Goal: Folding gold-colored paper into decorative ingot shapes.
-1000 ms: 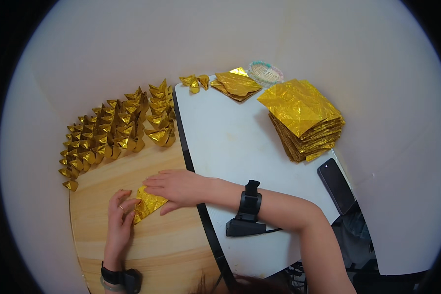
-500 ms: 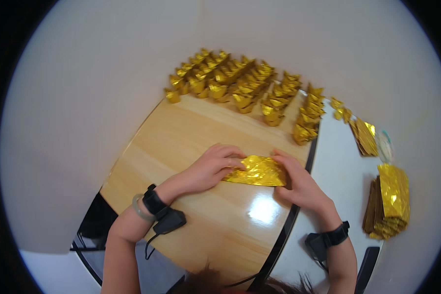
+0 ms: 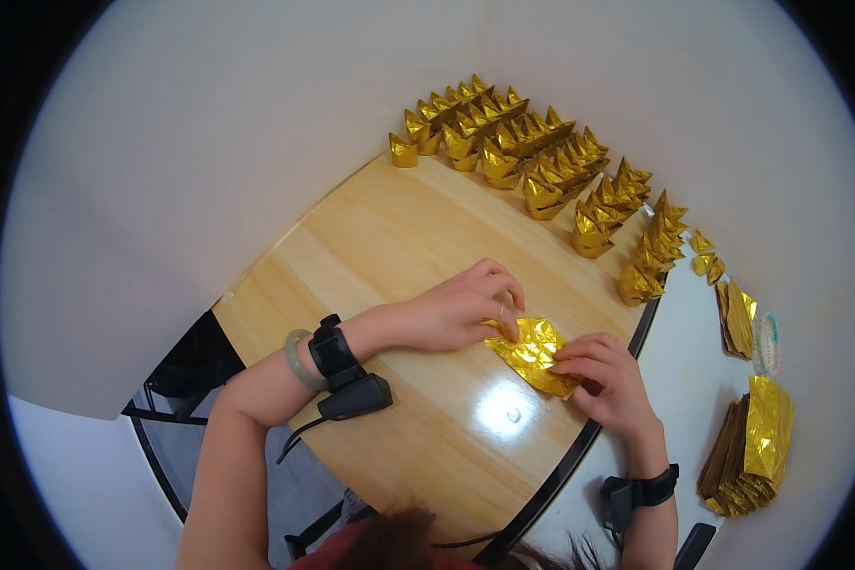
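Observation:
A folded sheet of gold foil paper (image 3: 534, 353), crinkled and shiny, lies low over the wooden table between my hands. My left hand (image 3: 470, 306) has curled fingers at its left end, the index finger lifted off and a lower fingertip pressing on the foil. At the other end, my right hand (image 3: 610, 382) pinches the paper, fingers on top and thumb beneath. The far left corner of the sheet is partly hidden by my left fingers. Its outline looks slanted at the ends.
Rows of folded gold foil ingots (image 3: 565, 171) stand along the table's (image 3: 351, 247) far edge. On the white surface at right are small gold pieces (image 3: 705, 258), a thin foil stack (image 3: 734, 318), a clear plastic packet (image 3: 767, 344) and a thicker stack of gold sheets (image 3: 758, 442).
The paper has gone from a long straight strip to a shorter, slanted shape, turned with its right end nearer me. My right hand has moved its fingers on top. The view has shifted.

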`<act>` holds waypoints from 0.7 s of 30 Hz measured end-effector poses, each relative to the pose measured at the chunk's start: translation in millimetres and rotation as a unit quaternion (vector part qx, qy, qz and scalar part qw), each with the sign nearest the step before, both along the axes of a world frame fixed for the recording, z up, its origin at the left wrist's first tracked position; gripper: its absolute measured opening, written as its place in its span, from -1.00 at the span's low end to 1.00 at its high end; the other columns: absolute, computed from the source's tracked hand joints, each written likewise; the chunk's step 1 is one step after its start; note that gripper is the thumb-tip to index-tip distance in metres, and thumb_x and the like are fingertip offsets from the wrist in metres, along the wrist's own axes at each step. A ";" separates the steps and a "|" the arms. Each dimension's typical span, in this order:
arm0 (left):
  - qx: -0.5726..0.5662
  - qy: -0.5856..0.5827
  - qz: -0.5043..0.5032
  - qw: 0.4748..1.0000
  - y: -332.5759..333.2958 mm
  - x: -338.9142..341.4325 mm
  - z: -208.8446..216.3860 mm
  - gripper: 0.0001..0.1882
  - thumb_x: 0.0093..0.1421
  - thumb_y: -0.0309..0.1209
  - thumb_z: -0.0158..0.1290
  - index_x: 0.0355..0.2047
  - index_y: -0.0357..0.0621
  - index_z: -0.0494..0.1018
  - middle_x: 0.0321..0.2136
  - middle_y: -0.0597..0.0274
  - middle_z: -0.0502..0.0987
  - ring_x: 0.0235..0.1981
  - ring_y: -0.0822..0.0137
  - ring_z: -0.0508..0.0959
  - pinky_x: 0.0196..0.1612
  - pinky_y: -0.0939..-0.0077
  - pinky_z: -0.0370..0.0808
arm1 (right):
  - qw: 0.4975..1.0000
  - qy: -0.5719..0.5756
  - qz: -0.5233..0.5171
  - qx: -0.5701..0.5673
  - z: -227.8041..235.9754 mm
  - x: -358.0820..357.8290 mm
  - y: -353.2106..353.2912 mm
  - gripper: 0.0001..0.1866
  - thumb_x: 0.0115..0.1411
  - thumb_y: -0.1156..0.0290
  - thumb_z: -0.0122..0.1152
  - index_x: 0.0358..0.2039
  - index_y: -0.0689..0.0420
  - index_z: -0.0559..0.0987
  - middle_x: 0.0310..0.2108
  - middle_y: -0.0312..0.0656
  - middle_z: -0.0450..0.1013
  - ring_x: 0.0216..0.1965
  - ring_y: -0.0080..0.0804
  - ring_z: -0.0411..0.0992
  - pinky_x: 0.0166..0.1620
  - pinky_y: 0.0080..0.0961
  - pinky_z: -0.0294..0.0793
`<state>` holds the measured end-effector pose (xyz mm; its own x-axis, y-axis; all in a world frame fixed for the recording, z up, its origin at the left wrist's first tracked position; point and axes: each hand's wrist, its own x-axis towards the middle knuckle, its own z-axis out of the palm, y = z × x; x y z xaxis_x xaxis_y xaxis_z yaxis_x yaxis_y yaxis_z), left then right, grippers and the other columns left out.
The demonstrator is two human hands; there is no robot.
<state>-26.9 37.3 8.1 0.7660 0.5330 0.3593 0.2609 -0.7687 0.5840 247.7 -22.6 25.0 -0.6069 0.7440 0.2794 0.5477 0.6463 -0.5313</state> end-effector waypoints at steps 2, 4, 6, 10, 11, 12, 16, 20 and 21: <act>-0.004 0.011 -0.025 1.000 -0.8 -0.2 -2.2 -0.83 0.06 -0.54 0.09 -0.32 -0.05 0.59 -0.19 0.24 0.46 -0.07 0.20 0.41 0.03 0.31 0.35 | 0.999 0.012 -0.008 -0.030 5.0 -1.7 -2.9 -0.69 -0.21 0.60 0.25 -0.35 0.08 0.65 -0.28 -0.26 0.53 -0.13 -0.26 0.43 -0.02 -0.39 0.44; -0.009 0.023 -0.051 0.998 -3.9 -2.4 -3.7 -0.82 0.05 -0.58 0.09 -0.34 -0.07 0.60 -0.24 0.23 0.47 -0.16 0.19 0.44 -0.08 0.38 0.42 | 0.998 0.024 -0.019 -0.060 6.1 -2.1 -1.7 -0.69 -0.20 0.59 0.26 -0.34 0.10 0.65 -0.31 -0.25 0.52 -0.17 -0.27 0.43 -0.04 -0.41 0.44; 0.025 0.026 -0.054 0.998 -7.1 -0.6 -4.9 -0.83 0.05 -0.55 0.10 -0.33 -0.08 0.59 -0.31 0.26 0.47 -0.23 0.20 0.47 -0.22 0.37 0.47 | 0.989 0.055 -0.028 -0.132 7.5 6.3 0.2 -0.77 -0.10 0.54 0.32 -0.34 0.15 0.64 -0.34 -0.23 0.51 -0.26 -0.29 0.43 -0.10 -0.43 0.44; 0.039 0.031 -0.039 0.998 -14.6 -0.3 -0.1 -0.85 0.07 -0.45 0.11 -0.32 -0.09 0.60 -0.36 0.26 0.47 -0.22 0.21 0.47 -0.20 0.37 0.48 | 0.981 0.059 -0.082 -0.164 -5.8 6.7 5.3 -0.82 0.00 0.46 0.35 -0.34 0.18 0.62 -0.38 -0.21 0.49 -0.32 -0.33 0.44 -0.19 -0.47 0.44; 0.059 0.045 -0.023 0.997 -16.7 1.4 0.1 -0.80 0.09 -0.42 0.11 -0.24 -0.02 0.57 -0.35 0.25 0.46 -0.22 0.20 0.47 -0.26 0.37 0.48 | 0.971 0.077 -0.144 -0.174 -9.8 0.3 2.5 -0.79 0.03 0.43 0.36 -0.30 0.18 0.60 -0.40 -0.20 0.48 -0.35 -0.34 0.43 -0.23 -0.48 0.44; 0.079 0.059 -0.007 0.995 -18.5 3.3 0.7 -0.74 0.11 -0.39 0.10 -0.15 0.05 0.54 -0.35 0.25 0.45 -0.23 0.19 0.47 -0.31 0.36 0.49 | 0.957 0.094 -0.206 -0.182 -11.5 -5.5 0.1 -0.76 0.05 0.41 0.36 -0.27 0.18 0.58 -0.42 -0.20 0.46 -0.37 -0.35 0.43 -0.26 -0.49 0.43; 0.109 0.116 0.007 0.987 -27.3 6.9 11.8 -0.66 0.13 -0.33 0.11 -0.04 0.11 0.50 -0.35 0.26 0.43 -0.27 0.22 0.46 -0.36 0.39 0.48 | 0.952 0.097 -0.237 -0.165 -13.7 -21.2 0.6 -0.67 0.05 0.43 0.36 -0.16 0.17 0.52 -0.44 -0.19 0.42 -0.38 -0.38 0.41 -0.29 -0.51 0.43; 0.147 0.143 -0.044 0.978 -29.1 8.0 16.5 -0.64 0.14 -0.29 0.11 -0.03 0.09 0.51 -0.36 0.26 0.40 -0.28 0.22 0.41 -0.30 0.37 0.45 | 0.967 0.048 -0.232 -0.094 -14.3 -23.1 -0.1 -0.63 0.05 0.46 0.36 -0.13 0.17 0.47 -0.47 -0.24 0.37 -0.45 -0.42 0.36 -0.35 -0.51 0.41; 0.130 0.142 -0.052 0.980 -28.5 8.4 15.7 -0.65 0.14 -0.30 0.11 -0.03 0.06 0.52 -0.37 0.25 0.38 -0.27 0.21 0.39 -0.27 0.36 0.44 | 0.970 0.040 -0.230 -0.065 -15.5 -23.1 -0.2 -0.65 0.06 0.48 0.36 -0.14 0.19 0.47 -0.50 -0.28 0.35 -0.49 -0.49 0.33 -0.39 -0.55 0.38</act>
